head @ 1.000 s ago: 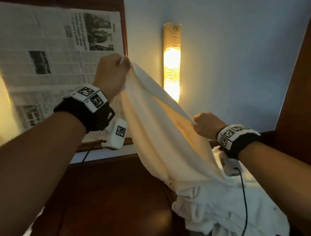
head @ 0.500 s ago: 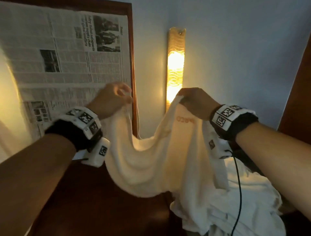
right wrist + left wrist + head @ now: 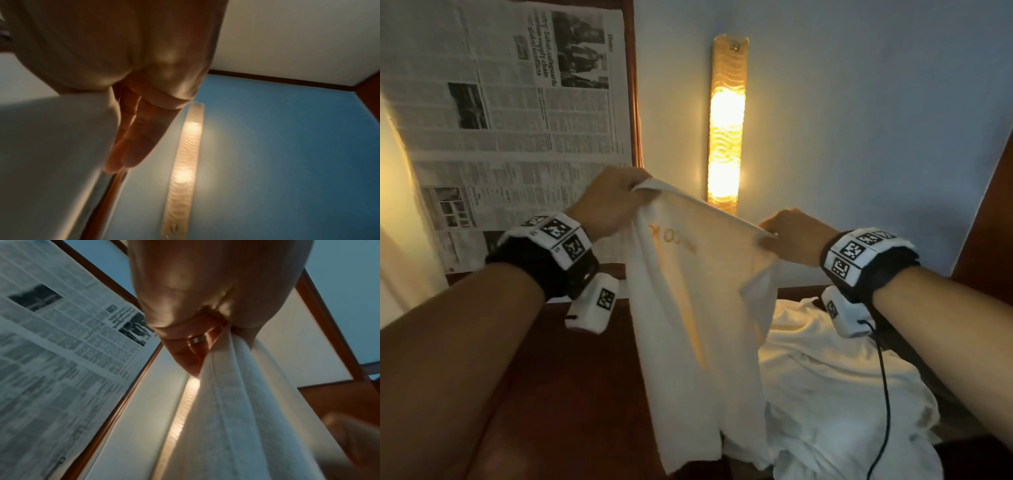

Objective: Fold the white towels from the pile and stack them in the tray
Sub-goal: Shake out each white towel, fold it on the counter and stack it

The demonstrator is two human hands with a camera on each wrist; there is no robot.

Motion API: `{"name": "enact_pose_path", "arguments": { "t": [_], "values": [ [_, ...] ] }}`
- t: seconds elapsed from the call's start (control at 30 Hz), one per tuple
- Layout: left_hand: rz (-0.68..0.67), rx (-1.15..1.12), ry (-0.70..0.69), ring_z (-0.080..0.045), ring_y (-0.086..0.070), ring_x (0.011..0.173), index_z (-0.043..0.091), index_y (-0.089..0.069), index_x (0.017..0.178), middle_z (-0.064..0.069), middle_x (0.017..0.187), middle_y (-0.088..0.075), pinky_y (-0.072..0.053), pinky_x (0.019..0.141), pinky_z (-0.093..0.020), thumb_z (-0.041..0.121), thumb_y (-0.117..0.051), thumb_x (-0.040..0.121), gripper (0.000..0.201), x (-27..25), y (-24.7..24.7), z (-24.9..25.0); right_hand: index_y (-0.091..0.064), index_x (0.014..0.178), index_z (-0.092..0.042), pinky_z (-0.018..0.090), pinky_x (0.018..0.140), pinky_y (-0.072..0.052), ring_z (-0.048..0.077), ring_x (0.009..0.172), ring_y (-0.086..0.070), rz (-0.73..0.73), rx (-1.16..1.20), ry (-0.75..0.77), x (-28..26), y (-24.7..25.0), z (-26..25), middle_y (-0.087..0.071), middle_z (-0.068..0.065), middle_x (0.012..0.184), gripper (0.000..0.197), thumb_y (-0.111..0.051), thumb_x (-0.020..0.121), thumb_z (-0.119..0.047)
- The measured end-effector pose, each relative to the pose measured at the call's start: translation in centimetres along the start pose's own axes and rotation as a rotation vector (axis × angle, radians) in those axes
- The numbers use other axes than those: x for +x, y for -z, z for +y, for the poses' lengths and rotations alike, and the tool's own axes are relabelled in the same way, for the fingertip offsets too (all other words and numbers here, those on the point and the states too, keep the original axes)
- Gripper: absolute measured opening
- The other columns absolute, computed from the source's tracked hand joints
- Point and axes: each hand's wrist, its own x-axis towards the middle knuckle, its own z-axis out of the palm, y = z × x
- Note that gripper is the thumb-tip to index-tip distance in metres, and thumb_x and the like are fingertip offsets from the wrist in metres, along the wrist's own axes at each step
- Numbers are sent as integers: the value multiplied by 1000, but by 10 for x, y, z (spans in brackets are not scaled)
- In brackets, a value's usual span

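Note:
A white towel (image 3: 698, 329) with orange lettering hangs in the air, stretched by its top edge between both hands. My left hand (image 3: 616, 202) pinches the upper left corner; in the left wrist view the bunched towel (image 3: 236, 402) runs out from between its curled fingers (image 3: 191, 356). My right hand (image 3: 787, 236) holds the upper right corner; in the right wrist view its fingers (image 3: 139, 139) lie straight along the towel (image 3: 51, 154). The pile of white towels (image 3: 839, 394) lies crumpled below my right arm. No tray is in view.
A dark wooden surface (image 3: 571, 377) lies under the hanging towel and the pile. A lit wall lamp (image 3: 726, 137) glows straight ahead on the pale wall. Newspaper sheets (image 3: 493, 120) cover a framed panel at the left. Wood panelling (image 3: 993, 212) rises at the right.
The sagging towel has been pulled taut as my hands spread apart. My right hand moved right and down; the towel now hangs flat with its lettering showing.

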Motion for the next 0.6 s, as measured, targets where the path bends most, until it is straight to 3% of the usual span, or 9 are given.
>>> {"name": "enact_pose_path", "arguments": {
  "t": [0.07,0.17,0.23,0.3,0.37,0.43,0.5,0.57,0.6],
  "values": [
    [64,-6,84,-13,-55,63,14,-69,85,-2,74,-61,-38,58,-27,23,-54,103,24,-4,5,-1,-70,83,-5,33,71,-48,25,77,-63,-27,31,-77,-8,-4,35,-67,10,82,30,-54,97,-26],
    [127,22,157,-19,-55,63,16,-66,78,-7,72,-61,-39,57,-26,23,-55,102,27,-12,2,0,-69,77,-4,30,66,-45,25,71,-61,79,186,-103,-12,-3,65,-65,11,76,29,-58,95,-24],
    [108,101,216,-20,-56,64,16,-66,80,-7,72,-63,-40,56,-26,24,-59,100,23,-15,-11,4,-72,79,-5,30,67,-43,22,74,-61,231,302,-15,-7,1,64,-70,10,80,21,-61,93,-17],
    [-21,160,264,-17,-63,73,22,-67,92,1,81,-67,-44,60,-27,30,-69,93,8,-20,-32,15,-76,92,-10,26,77,-45,14,84,-62,311,360,113,0,8,48,-73,3,95,16,-61,91,-7],
    [-223,150,224,-12,-65,88,26,-62,118,7,99,-67,-50,73,-29,43,-79,82,43,-26,-63,30,-77,100,-15,20,82,-46,10,93,-62,321,384,200,6,18,25,-71,-2,102,25,-60,86,-2],
    [-275,86,167,-10,-62,97,27,-54,132,8,111,-64,-51,83,-31,57,-79,75,69,-29,-96,47,-78,97,-16,15,76,-42,8,89,-61,320,364,281,9,25,2,-72,-2,98,20,-65,84,-6],
    [-125,6,122,-12,-63,94,20,-59,124,5,106,-65,-51,81,-32,51,-75,83,53,-29,-117,57,-77,93,-13,17,72,-37,8,80,-59,306,290,377,8,25,-15,-72,-2,91,10,-71,85,-16],
    [16,-39,113,-16,-66,78,10,-64,103,-3,89,-67,-51,70,-32,29,-62,97,19,-26,-115,60,-75,86,-14,14,68,-35,5,70,-56,344,311,414,7,18,-20,-70,-3,83,10,-74,85,-24],
    [41,-51,102,-19,-66,72,6,-65,95,-8,83,-67,-51,65,-33,22,-57,101,19,-25,-108,60,-72,83,-16,11,64,-33,0,67,-53,367,352,397,5,14,-20,-67,-4,80,11,-74,85,-27]
  ]
}}
